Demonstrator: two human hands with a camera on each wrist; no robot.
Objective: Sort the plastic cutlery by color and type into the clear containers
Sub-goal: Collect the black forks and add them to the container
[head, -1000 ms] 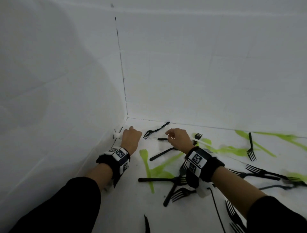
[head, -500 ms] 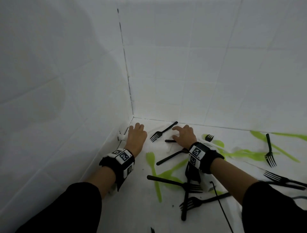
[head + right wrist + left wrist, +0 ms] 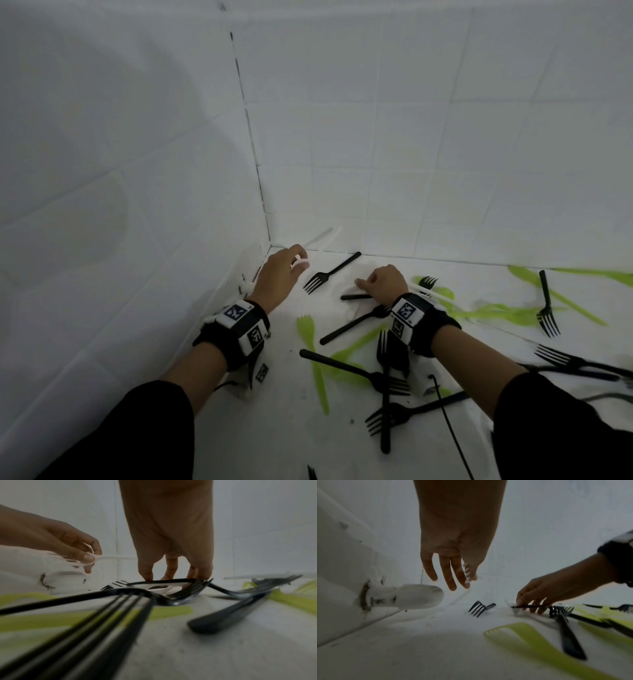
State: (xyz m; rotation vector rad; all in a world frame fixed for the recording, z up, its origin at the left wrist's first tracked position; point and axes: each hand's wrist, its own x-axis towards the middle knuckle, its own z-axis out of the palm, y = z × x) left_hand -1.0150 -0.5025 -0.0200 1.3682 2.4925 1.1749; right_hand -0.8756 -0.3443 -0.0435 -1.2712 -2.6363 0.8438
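Note:
My left hand (image 3: 281,274) hovers near the corner of the tiled walls and pinches a clear fork (image 3: 320,240). Its tines (image 3: 466,573) show between thumb and fingers, and its handle points at the back wall. My right hand (image 3: 383,284) is curled down on the white surface, fingertips (image 3: 171,572) pinching a thin black handle (image 3: 356,297) that lies over another clear fork (image 3: 154,586). Between the hands lies a black fork (image 3: 329,274). No clear container is in view.
Several black forks (image 3: 387,380) and green pieces (image 3: 310,346) are scattered before and right of my hands. A white pipe stub (image 3: 412,596) sticks out of the left wall low down. A black cable (image 3: 448,421) trails by my right forearm.
My left hand has risen from the surface with the clear fork in its fingers. My right hand has curled its fingers down onto the black handle.

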